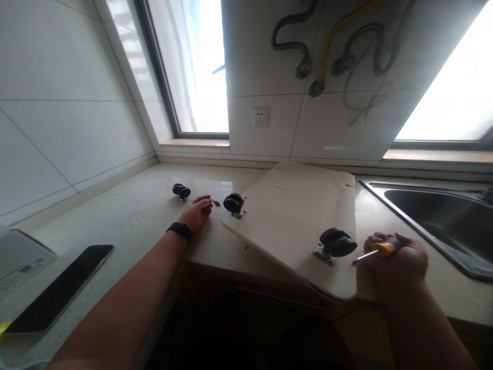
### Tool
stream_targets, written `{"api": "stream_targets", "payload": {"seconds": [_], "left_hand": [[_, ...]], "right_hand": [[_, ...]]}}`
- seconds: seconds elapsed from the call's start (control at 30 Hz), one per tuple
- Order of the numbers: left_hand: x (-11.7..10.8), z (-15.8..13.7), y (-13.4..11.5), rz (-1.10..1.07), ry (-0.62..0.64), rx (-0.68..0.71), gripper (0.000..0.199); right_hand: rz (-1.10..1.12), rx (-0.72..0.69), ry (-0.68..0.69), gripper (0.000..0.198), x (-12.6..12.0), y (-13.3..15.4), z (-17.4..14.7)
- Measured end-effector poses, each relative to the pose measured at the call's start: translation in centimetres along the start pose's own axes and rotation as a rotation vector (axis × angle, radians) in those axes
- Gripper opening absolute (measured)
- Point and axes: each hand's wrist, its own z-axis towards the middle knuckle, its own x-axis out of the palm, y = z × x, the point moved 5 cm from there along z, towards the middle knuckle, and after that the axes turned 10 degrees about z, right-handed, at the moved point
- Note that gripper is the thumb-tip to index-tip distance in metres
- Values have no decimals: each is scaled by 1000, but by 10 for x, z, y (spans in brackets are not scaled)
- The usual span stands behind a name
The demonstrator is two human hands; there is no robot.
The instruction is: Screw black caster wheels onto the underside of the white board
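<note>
My right hand [400, 259] is wrapped round a screwdriver [383, 248] with a yellow and black handle; its metal shaft points left, tip just over the board's right edge. My left hand [197, 211], a black band on its wrist, rests on the counter with fingers partly bent and apart, fingertips beside a few small screws [216, 203]. Between the hands lies a pale board [285, 216] with rounded corners. One black caster [233, 203] stands at its left corner, another caster [338, 242] at its near right corner, both on metal plates.
Loose black caster parts [181, 191] lie on the counter [134, 205] behind my left hand. A dark flat tablet-like device [61, 288] and a white box [23, 262] are at the left. A steel sink [442, 216] is at the right. The board overhangs the counter's front edge.
</note>
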Motion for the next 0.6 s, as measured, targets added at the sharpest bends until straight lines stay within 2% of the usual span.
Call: {"api": "stream_targets", "payload": {"seconds": [0.4,0.53,0.6], "left_hand": [[12,-13,-10,1,43,24,23],[20,-26,-33,19,33,98,25],[27,-35,-53,22,19,157,23]], "right_hand": [[-17,-2,-3,10,3,-3,-9],[7,17,-4,22,5,-5,-18],[24,29,24,15,5,0,-27]]}}
